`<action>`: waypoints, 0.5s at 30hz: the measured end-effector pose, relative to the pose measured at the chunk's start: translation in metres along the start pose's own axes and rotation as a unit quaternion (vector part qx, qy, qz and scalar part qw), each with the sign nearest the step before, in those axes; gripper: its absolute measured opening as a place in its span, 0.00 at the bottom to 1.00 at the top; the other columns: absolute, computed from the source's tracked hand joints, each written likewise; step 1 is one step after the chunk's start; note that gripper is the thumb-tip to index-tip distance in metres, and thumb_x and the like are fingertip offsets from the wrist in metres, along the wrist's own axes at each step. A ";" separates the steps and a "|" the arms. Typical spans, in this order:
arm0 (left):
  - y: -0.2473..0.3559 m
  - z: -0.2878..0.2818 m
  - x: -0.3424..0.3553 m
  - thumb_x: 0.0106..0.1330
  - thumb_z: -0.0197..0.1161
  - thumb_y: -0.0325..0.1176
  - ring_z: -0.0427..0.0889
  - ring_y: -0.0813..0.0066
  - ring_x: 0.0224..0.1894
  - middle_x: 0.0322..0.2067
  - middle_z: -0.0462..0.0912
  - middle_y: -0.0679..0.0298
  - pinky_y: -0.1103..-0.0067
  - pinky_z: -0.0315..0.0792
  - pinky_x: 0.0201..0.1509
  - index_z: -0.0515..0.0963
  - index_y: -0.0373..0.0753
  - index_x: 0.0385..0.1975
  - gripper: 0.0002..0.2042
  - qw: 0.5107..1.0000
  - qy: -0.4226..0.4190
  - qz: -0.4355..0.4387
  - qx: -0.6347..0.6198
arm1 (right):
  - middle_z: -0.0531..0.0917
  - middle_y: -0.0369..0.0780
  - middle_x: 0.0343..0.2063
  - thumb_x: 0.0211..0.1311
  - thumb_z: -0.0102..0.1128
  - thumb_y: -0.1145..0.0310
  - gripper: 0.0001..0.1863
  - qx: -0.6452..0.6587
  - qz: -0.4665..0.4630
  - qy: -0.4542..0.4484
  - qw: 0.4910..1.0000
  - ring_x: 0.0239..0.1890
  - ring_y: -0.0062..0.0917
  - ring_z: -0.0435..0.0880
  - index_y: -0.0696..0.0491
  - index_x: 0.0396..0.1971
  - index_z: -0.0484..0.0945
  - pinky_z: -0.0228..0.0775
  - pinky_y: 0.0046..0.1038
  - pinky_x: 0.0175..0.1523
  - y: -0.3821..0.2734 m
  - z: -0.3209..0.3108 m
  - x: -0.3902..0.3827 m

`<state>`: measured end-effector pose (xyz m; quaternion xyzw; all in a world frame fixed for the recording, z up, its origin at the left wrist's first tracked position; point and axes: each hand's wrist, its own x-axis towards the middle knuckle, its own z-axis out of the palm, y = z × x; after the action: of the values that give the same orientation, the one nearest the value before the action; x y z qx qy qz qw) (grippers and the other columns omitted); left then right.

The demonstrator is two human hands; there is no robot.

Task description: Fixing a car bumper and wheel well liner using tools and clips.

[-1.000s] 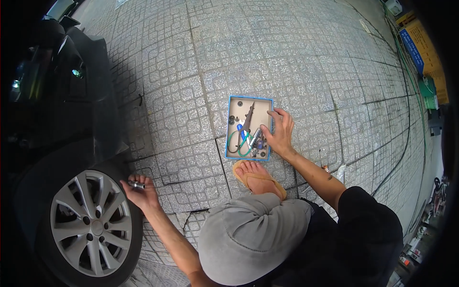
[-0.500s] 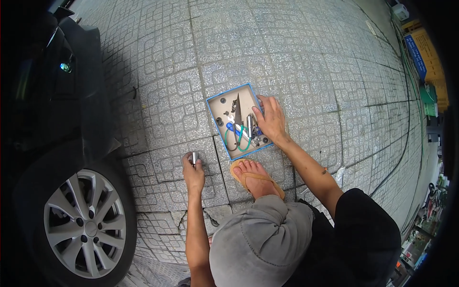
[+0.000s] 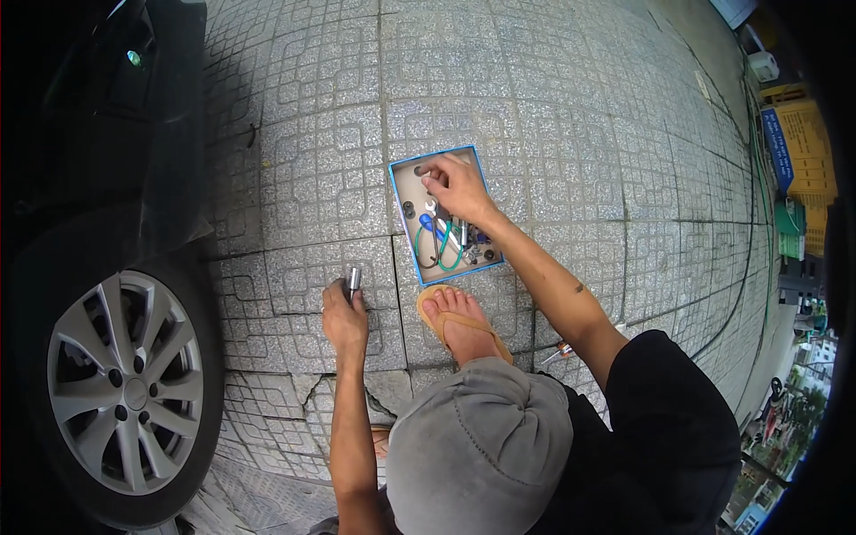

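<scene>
Head view, looking down: two bare hands work over patterned grey paving [image 3: 571, 152]. The left hand [image 3: 343, 319] has its fingers wrapped around a short, shiny metal cylinder [image 3: 355, 278], whose end stands out past the fingertips, apart from the tray. Further left of those fingers is a car's silver-spoked wheel [image 3: 134, 392].

The right hand [image 3: 459, 192] reaches over a shallow, blue-rimmed tray [image 3: 406, 189] on the paving. Its fingers are curled and held narrow, pointing toward the tray's far left corner; whether they pinch some small part cannot be told. A dark round cap [image 3: 417, 170] is just beside the fingertips, on their left. Nearer the person than those fingers, inside the tray, are a pair of dark round pieces [image 3: 408, 209], an open-ended wrench [image 3: 432, 206], a blue-handled tool [image 3: 426, 222] and green looped handles [image 3: 416, 245]. The hand covers part of the contents. A foot in a tan flip-flop [image 3: 464, 334] is planted below the tray, between the two hands.

The step in hand appears to be a reach among the loose parts, with the left hand holding the cylinder to one side. A clean pick here would call for thumb and forefinger to meet squarely on one small piece, clear of the tools beneath the palm.
</scene>
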<state>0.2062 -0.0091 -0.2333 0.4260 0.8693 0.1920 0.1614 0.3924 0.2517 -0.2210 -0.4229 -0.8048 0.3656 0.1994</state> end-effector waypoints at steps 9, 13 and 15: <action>0.002 0.009 0.001 0.59 0.68 0.33 0.78 0.49 0.47 0.45 0.78 0.52 0.61 0.74 0.50 0.73 0.38 0.52 0.21 0.999 -0.029 0.023 0.020 | 0.78 0.32 0.27 0.68 0.53 0.72 0.09 0.410 0.221 0.071 0.882 0.24 0.13 0.74 0.59 0.43 0.78 0.63 0.17 0.27 0.021 -0.041 -0.056; 0.010 0.020 0.008 0.58 0.69 0.33 0.78 0.48 0.48 0.45 0.77 0.51 0.60 0.72 0.51 0.74 0.37 0.52 0.22 0.997 -0.010 0.071 0.022 | 0.83 0.36 0.29 0.62 0.61 0.69 0.10 0.222 0.192 0.100 0.951 0.32 0.19 0.80 0.56 0.40 0.82 0.72 0.25 0.39 0.032 -0.037 -0.065; -0.001 0.010 0.006 0.60 0.68 0.34 0.77 0.47 0.48 0.46 0.77 0.50 0.60 0.72 0.50 0.74 0.36 0.52 0.21 0.997 0.002 0.061 0.041 | 0.81 0.36 0.30 0.61 0.62 0.69 0.11 0.109 0.181 0.042 0.977 0.34 0.18 0.79 0.56 0.41 0.81 0.71 0.23 0.43 0.006 -0.034 -0.061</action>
<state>0.2065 -0.0028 -0.2434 0.4838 0.8493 0.1663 0.1306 0.4515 0.2175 -0.2036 -0.5521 -0.6611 0.4630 0.2089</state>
